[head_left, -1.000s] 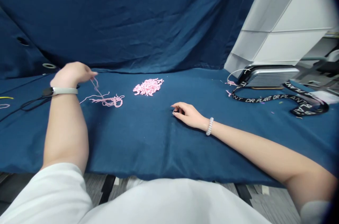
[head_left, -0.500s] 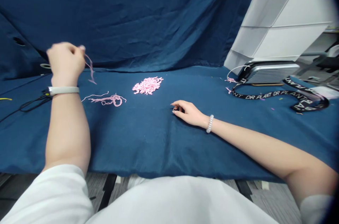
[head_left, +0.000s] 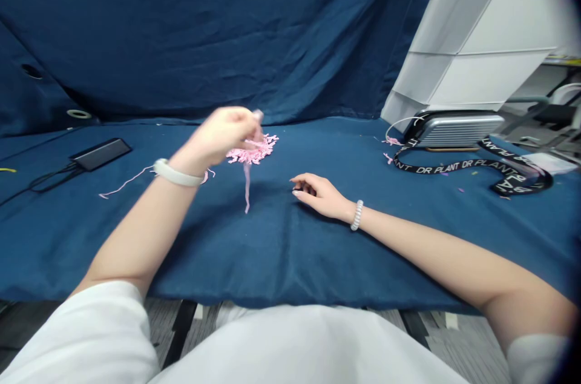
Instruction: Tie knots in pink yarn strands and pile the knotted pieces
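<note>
My left hand (head_left: 224,132) hovers above the blue cloth, fingers pinched on a short pink yarn strand (head_left: 247,187) that dangles down to the cloth. Just behind the hand lies a pile of short pink yarn pieces (head_left: 258,151). A loose tangle of longer pink yarn (head_left: 122,185) lies further left, partly hidden by my forearm. My right hand (head_left: 318,193) rests on the cloth to the right of the dangling strand, its fingers loosely curled, and I cannot make out anything in them.
A dark phone (head_left: 100,154) with a cable lies at the far left. At the right sit a silver case (head_left: 456,128) and a black lanyard (head_left: 472,166) printed DR PLANT. The blue cloth (head_left: 281,251) hangs up as a backdrop behind.
My left hand lifted a pink strand from the tangle at the left and carried it right, to in front of the pile. The right hand stayed put.
</note>
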A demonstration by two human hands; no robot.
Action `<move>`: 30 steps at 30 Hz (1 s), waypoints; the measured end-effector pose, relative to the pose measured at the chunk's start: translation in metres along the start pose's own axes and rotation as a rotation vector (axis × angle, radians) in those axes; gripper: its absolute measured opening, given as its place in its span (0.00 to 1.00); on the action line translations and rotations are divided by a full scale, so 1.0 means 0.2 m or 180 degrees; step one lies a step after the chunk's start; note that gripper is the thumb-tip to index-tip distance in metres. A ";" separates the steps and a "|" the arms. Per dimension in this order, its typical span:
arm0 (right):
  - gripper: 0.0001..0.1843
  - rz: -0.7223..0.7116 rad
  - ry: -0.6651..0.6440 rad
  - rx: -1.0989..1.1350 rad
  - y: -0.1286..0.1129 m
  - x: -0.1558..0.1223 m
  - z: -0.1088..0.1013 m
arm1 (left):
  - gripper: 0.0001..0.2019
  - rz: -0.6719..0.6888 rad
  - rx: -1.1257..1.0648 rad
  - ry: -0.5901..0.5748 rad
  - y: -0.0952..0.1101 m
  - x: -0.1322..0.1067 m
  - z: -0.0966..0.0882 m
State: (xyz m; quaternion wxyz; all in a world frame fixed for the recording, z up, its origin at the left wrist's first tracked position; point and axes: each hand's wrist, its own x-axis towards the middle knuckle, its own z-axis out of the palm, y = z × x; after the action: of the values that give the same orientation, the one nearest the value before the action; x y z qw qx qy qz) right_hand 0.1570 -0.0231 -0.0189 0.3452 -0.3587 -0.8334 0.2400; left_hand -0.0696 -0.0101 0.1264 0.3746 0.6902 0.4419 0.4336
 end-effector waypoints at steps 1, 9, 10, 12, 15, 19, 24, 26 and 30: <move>0.17 0.0017 0.0002 0.0084 0.00 0.00 0.00 | 0.12 -0.0017 0.0198 -0.0322 -0.04 0.00 0.09; 0.13 0.0115 0.0344 0.0739 0.01 0.01 0.00 | 0.15 0.0461 0.1141 -0.0950 -0.35 -0.04 0.40; 0.12 0.0118 0.0375 0.0673 0.01 0.01 0.00 | 0.16 0.0463 0.1190 -0.0966 -0.36 -0.04 0.41; 0.11 0.0169 0.0359 0.0546 0.01 0.01 0.00 | 0.17 0.0463 0.1309 -0.0976 -0.37 -0.05 0.41; 0.12 0.0290 0.0219 0.0519 0.01 0.01 -0.01 | 0.18 0.0432 0.1479 -0.1029 -0.36 -0.05 0.41; 0.14 0.0276 0.0024 0.0511 0.01 0.01 0.00 | 0.19 0.0253 0.1524 -0.1151 -0.36 -0.04 0.40; 0.12 0.0602 0.0172 0.1099 0.03 0.02 -0.01 | 0.15 -0.0774 0.0422 -0.2088 -0.34 -0.01 0.34; 0.13 0.0705 0.0165 0.1333 0.03 0.04 -0.03 | 0.12 -0.0944 0.0273 -0.2383 -0.31 0.01 0.28; 0.19 0.0556 0.0199 0.0990 0.03 0.04 -0.08 | 0.08 -0.0914 0.0335 -0.2768 -0.24 0.04 0.12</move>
State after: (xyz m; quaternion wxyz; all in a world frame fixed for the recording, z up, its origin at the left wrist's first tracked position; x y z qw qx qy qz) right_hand 0.1670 -0.0116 -0.0093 0.4002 -0.3793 -0.7408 0.3838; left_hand -0.0593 0.0108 0.0782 0.5460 0.7579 0.3561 0.0244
